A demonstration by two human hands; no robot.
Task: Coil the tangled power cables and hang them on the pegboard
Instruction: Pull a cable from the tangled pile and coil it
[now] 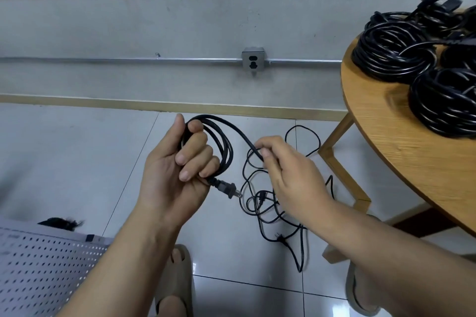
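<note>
The hands are both working one black power cable (240, 134) above the floor. The left hand (177, 170) is gripping a small coil (225, 148) of it, fingers curled round the gathered loops, with the two-pin plug (228, 189) sticking out just below the fist. The right hand (291, 172) is pinching the free run of the same cable between thumb and fingertips, close beside the coil. The remainder is lying in a loose tangle (268, 211) on the tiled floor (77, 152) beneath the right hand. At least one other connector is showing in it, and whether that is one lead or two cannot be told.

The step in hand looks like laying the next loop. To do it well, the right hand should be sliding down the cable rather than dragging it, so that crossings in the tangle are shaking loose instead of tightening into knots. Each new loop should be matching the ones in the left palm, with a slight roll of the cable between the fingertips so it is lying flat and not twisting into a figure of eight. The left hand needs only to be opening its fingers briefly to take each turn while pinning the plug end.

Several finished coils (394, 59) are resting on the round wooden desk (386, 147) to the right. The pegboard (43, 267) is showing at the lower left, near the person's foot, so hanging is not yet begun for this one
</note>
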